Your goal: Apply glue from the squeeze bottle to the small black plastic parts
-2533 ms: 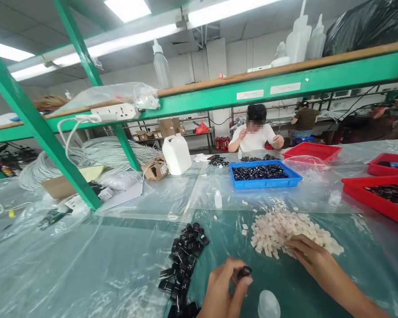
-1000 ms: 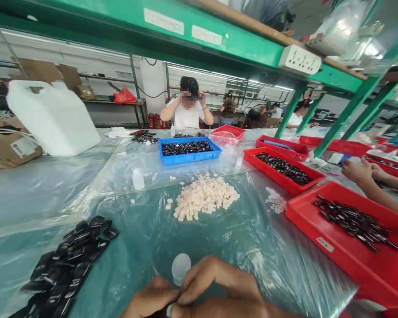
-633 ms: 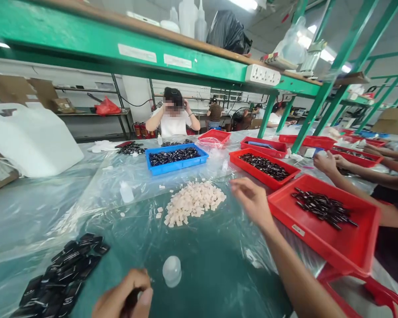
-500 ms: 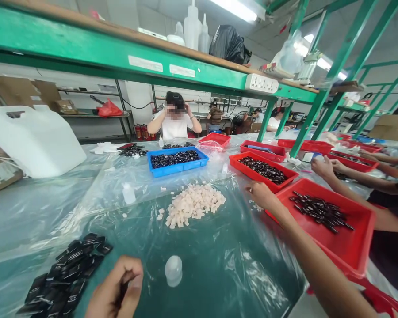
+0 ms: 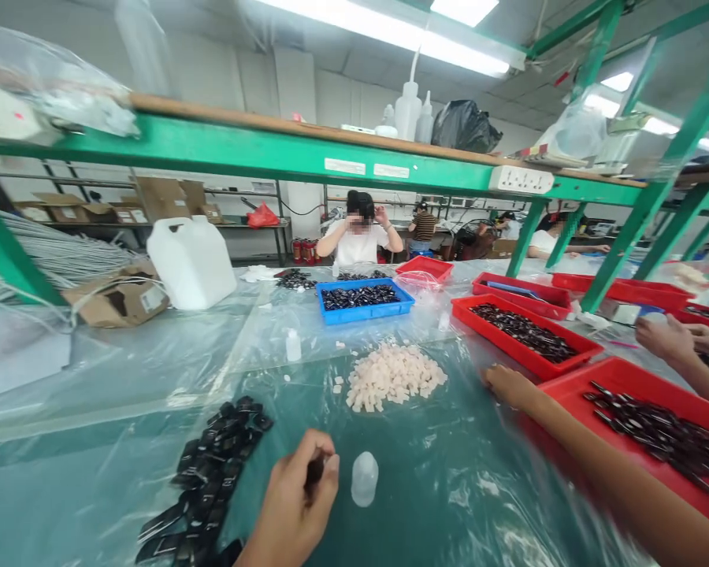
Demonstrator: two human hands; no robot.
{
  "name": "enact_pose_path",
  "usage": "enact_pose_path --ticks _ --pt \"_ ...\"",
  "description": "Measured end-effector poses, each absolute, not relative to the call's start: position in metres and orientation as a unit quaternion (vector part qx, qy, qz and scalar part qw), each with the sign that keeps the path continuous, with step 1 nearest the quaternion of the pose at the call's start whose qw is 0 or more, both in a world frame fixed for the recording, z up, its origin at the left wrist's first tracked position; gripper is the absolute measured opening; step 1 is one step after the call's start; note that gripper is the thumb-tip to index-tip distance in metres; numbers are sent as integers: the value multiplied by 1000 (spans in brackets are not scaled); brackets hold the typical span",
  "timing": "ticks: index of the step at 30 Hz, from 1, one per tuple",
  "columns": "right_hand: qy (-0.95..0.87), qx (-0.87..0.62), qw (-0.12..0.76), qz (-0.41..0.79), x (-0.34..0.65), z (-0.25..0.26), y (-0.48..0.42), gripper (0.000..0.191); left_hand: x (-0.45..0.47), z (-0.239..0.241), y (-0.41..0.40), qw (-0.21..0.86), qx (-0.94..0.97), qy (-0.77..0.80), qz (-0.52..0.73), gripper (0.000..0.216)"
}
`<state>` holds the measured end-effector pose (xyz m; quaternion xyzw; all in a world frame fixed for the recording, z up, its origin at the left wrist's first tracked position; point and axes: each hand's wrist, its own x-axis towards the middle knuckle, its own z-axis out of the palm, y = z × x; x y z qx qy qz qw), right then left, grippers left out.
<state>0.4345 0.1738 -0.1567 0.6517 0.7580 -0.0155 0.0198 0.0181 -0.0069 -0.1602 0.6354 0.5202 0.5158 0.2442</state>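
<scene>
My left hand is curled closed at the lower middle, between a heap of flat black pieces and a small translucent white container. Something dark shows inside its fingers, but I cannot make out its kind. Stretched out on the right, my right hand is low over the table, beside the red trays. Its fingers are drawn together and point left; anything between them is hidden. To its left lies a pile of small cream-coloured blocks.
Red trays of dark parts line the right side. A blue tray, a small bottle and a white jug stand farther back. A green shelf beam crosses above. A co-worker's hands are at far right.
The view has swung left, so the scene sits farther right in the picture. My right hand has dropped slightly toward me, beside the pale pile. My left hand stays curled.
</scene>
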Motion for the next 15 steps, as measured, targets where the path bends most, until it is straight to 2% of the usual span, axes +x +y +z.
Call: enact_pose_path --ticks 3,8,15 --pt "774 632 -39 -19 442 -165 174 27 15 -160 -6 257 637 515 513 28" --pt "811 567 -139 -18 454 -174 161 13 7 -156 -1 292 649 500 493 28" --pt "816 552 -171 4 448 -187 168 22 3 -150 -2 257 631 519 516 34"
